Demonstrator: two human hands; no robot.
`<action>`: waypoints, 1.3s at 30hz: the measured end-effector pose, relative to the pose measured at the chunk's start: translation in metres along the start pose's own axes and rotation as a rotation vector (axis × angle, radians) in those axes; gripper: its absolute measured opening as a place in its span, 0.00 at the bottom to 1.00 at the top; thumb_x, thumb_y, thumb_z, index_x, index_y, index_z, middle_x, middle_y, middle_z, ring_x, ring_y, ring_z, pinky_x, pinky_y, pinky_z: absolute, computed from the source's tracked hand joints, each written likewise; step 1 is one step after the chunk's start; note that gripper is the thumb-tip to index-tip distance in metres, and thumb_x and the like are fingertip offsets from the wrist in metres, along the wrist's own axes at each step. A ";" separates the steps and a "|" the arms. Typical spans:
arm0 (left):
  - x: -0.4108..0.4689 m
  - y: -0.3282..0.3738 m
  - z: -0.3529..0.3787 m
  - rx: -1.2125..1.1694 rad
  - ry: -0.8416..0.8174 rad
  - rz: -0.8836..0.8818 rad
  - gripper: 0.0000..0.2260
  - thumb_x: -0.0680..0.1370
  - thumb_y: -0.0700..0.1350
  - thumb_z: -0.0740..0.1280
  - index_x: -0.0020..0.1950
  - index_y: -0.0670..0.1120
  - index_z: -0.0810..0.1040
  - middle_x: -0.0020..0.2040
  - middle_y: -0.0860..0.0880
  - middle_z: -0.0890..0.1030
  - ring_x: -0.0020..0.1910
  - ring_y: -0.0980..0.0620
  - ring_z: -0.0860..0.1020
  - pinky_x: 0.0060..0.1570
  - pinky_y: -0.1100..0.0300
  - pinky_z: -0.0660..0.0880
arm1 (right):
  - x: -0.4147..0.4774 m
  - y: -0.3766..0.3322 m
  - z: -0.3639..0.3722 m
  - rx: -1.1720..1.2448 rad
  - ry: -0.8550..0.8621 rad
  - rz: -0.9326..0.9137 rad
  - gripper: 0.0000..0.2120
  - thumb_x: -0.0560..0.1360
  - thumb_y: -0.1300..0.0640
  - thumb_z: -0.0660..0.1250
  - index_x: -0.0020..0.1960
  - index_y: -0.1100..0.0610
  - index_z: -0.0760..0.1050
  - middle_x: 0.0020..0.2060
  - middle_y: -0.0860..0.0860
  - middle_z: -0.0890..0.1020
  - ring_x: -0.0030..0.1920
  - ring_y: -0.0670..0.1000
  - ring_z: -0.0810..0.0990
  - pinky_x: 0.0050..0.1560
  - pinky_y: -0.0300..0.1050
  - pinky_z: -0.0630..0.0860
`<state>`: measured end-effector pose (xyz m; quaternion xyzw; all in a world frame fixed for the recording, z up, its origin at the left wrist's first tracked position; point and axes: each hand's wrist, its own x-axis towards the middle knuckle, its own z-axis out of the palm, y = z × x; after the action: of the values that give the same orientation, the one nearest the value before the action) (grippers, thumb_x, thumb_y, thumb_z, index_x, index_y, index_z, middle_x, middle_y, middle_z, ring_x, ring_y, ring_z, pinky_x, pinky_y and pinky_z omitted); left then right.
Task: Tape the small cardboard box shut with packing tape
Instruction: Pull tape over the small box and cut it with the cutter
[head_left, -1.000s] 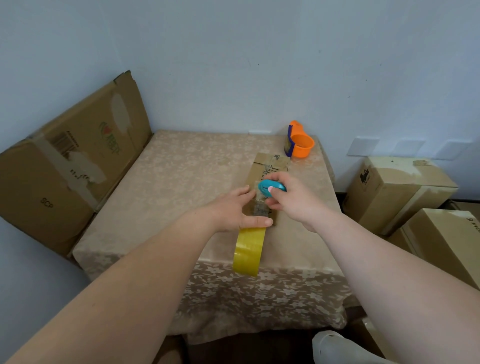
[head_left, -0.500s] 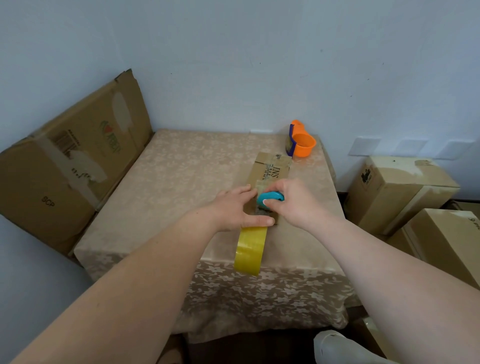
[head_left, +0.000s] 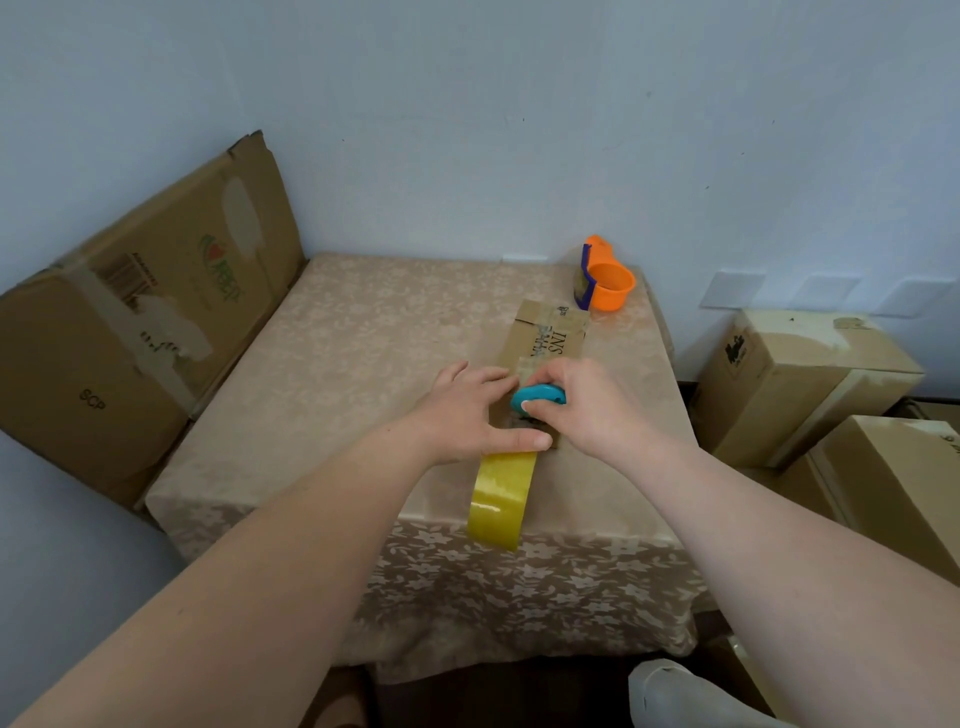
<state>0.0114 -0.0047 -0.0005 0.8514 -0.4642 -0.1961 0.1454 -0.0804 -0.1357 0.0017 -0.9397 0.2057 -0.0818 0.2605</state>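
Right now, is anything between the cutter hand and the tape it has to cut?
Nothing visible. The right hand holds the blue cutter on the box; the left hand pins the tape at the near edge.

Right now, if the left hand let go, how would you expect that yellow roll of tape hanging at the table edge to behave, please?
The yellow tape roll hangs past the table edge, so it would probably drop. Being round, it would likely roll afterwards. Its glossy surface looks slippery.

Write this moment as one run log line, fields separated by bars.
step: cutting tape | left hand: presses small cardboard box | right hand: holds blue cutter | yellow tape roll: hangs over table edge
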 end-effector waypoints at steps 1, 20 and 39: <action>0.001 -0.002 0.000 -0.004 -0.016 0.011 0.43 0.66 0.73 0.59 0.75 0.53 0.55 0.77 0.52 0.56 0.76 0.47 0.45 0.72 0.53 0.41 | 0.000 0.001 0.000 -0.001 -0.001 -0.004 0.08 0.71 0.50 0.69 0.49 0.47 0.80 0.46 0.50 0.84 0.48 0.54 0.80 0.49 0.56 0.78; -0.002 -0.012 -0.003 -0.067 -0.165 -0.034 0.41 0.69 0.67 0.62 0.76 0.57 0.47 0.78 0.56 0.46 0.75 0.45 0.40 0.72 0.50 0.41 | 0.001 -0.005 0.003 -0.103 -0.023 -0.059 0.10 0.70 0.52 0.70 0.51 0.48 0.80 0.49 0.52 0.84 0.51 0.55 0.80 0.50 0.55 0.78; 0.001 -0.015 0.000 -0.059 -0.161 -0.042 0.43 0.67 0.71 0.61 0.75 0.58 0.47 0.78 0.56 0.46 0.75 0.44 0.40 0.73 0.46 0.42 | 0.006 -0.011 0.001 -0.275 -0.068 -0.124 0.11 0.70 0.49 0.69 0.52 0.49 0.80 0.48 0.53 0.83 0.52 0.57 0.78 0.50 0.53 0.77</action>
<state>0.0233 0.0024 -0.0069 0.8377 -0.4504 -0.2806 0.1287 -0.0707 -0.1288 0.0067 -0.9797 0.1475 -0.0369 0.1306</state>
